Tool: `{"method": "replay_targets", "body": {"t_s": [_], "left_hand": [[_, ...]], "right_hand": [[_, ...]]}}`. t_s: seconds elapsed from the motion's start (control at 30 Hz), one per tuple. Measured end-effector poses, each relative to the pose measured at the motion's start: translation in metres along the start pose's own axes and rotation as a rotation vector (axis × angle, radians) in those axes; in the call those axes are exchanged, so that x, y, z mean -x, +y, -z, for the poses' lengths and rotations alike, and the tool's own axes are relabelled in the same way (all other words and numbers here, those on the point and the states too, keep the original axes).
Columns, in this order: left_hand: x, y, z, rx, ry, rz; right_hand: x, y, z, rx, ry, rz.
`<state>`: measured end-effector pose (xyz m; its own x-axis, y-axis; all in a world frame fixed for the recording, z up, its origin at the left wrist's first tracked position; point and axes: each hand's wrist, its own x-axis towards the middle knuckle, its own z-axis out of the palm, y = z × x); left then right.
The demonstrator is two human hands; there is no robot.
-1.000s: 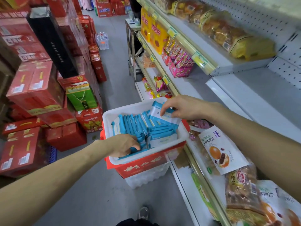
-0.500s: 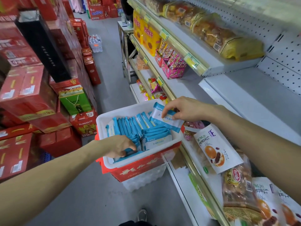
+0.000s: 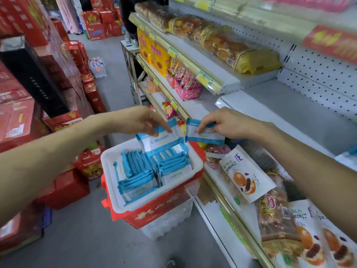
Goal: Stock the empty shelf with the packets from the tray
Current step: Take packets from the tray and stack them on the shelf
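Note:
A white tray (image 3: pixel 108 159) sits on a red box (image 3: pixel 158 209) in the aisle, filled with several blue-and-white packets (image 3: pixel 139 182). My left hand (image 3: pixel 135 120) pinches the top of a blue-and-white packet (image 3: pixel 160 140) lifted above the tray's far side. My right hand (image 3: pixel 226 122) pinches another blue-and-white packet (image 3: pixel 202 134) by its upper edge, held just right of the first, over the tray's far right corner. The empty white shelf (image 3: pixel 289 113) lies to the right, behind my right forearm.
Pink snack boxes (image 3: pixel 185 84) sit on the same shelf further back. Bread bags (image 3: pixel 231 47) fill the shelf above. Pastry packets (image 3: pixel 245 176) lie on the lower shelf at right. Red gift boxes (image 3: pixel 19 113) are stacked along the aisle's left side.
My left hand has come up out of the tray holding a packet. My right hand has lifted its packet higher and to the right, toward the shelf. The view has tilted up.

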<state>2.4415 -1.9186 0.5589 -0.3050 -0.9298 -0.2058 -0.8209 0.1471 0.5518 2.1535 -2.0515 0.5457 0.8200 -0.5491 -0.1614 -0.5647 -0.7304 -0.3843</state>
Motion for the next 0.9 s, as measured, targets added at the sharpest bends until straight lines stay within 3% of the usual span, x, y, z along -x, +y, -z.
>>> {"method": "replay_targets", "body": {"t_s": [0.43,0.53,0.77,0.9], "left_hand": [[-0.148,0.163,-0.013,-0.069,-0.073,-0.343],[-0.173,0.209,-0.031,-0.125,-0.059,-0.402],[-0.217,0.299,-0.079,-0.268,-0.054,-0.554],[-0.234,0.344,-0.107,-0.325,-0.053,-0.644]], "right_hand": [[0.194,0.086,0.068,-0.031,0.292,-0.351],[0.241,0.103,0.07,-0.148,0.352,-0.411],[0.37,0.131,0.065,0.01,0.46,-0.543],[0.44,0.156,0.054,-0.04,0.575,-0.655]]}}
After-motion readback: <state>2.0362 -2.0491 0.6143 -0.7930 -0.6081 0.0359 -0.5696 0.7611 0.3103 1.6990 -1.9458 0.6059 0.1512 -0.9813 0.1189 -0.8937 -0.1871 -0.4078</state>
